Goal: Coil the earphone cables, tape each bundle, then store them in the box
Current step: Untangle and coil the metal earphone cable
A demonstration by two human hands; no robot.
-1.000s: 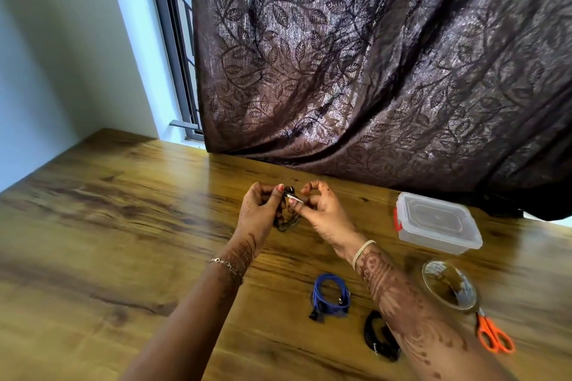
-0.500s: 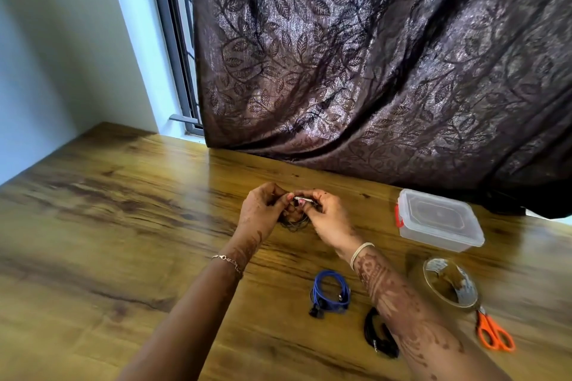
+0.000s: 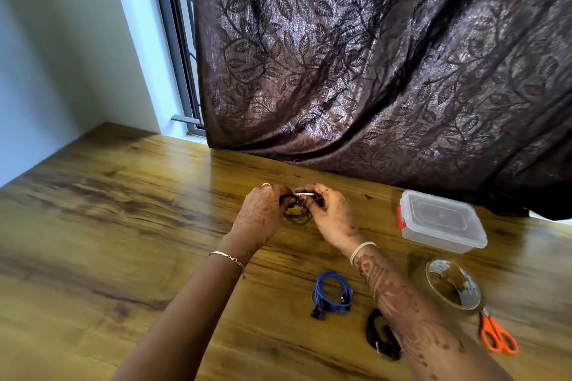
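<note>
Wooden bench (image 3: 123, 226), one, set against a pale wall and a dark window frame (image 3: 173, 40). Dark earphone cable (image 3: 297, 216), one, gathered into loose loops and held just above the middle of the bench between both hands; a silver plug (image 3: 305, 195) shows at the top of the loops. Left hand (image 3: 263, 210): grip curled in, thumb and fingers pinching the left side of the loops; thin chain bracelet (image 3: 226, 257) on the wrist. Right hand (image 3: 331, 216): grip likewise curled, fingertips pinching the plug end and the right side of the loops; pale bangle (image 3: 362, 249) on the wrist. Blue earphone bundle (image 3: 332, 294), one, coiled, lying flat on the bench nearer the person, between the two forearms; whether it is taped I cannot tell. Black earphone bundle (image 3: 379, 334), one, coiled, lying to the right of the blue one, partly hidden by the right forearm. Clear plastic box (image 3: 442, 219), one, lid on, red clip at its left end, standing right of the hands and apart from them. Tape roll (image 3: 453, 288), one, clear, resting on the bench on the near side of the box. Orange-handled scissors (image 3: 496, 335), one pair, lying just beside the tape roll, blades towards it. Brown leaf-patterned curtain (image 3: 371, 71), hanging behind, hem resting along the far edge of the bench.
</note>
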